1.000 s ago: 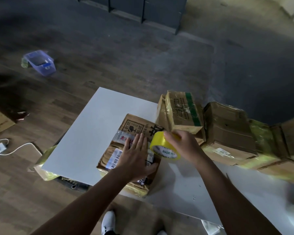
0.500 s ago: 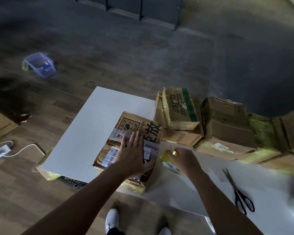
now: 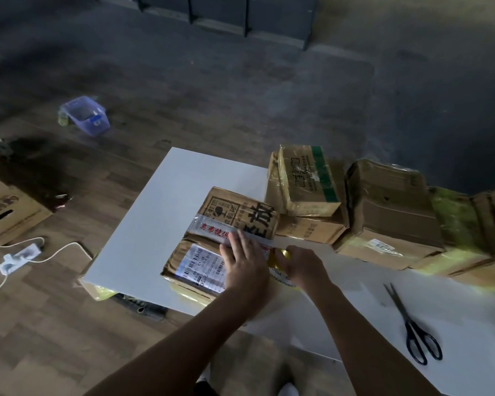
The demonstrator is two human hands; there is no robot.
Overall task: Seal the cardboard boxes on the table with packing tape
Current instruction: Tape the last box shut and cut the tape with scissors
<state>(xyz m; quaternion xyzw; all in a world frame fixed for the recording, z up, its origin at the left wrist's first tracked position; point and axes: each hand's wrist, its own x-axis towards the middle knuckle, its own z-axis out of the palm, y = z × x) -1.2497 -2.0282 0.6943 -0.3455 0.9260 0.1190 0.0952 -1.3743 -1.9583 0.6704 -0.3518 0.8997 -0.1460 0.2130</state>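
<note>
A flat cardboard box (image 3: 212, 224) with black print and a white shipping label lies on the white table (image 3: 155, 230), near its front edge. My left hand (image 3: 245, 262) presses flat on the box's right part, fingers straight. Just right of the box, my right hand (image 3: 302, 265) grips the yellow tape roll (image 3: 279, 267), low against the box's right side. The hand hides most of the roll.
More cardboard boxes (image 3: 306, 190) are stacked along the table's far right, some wrapped in yellow tape. Black scissors (image 3: 412, 324) lie on the table at the right. On the floor are a blue plastic container (image 3: 85, 115), a power strip (image 3: 19, 257) and another carton (image 3: 6, 212).
My right hand has carried the tape roll down from the box's top to its right side. My left hand has slid to the right across the box top. The view shifted, showing the scissors.
</note>
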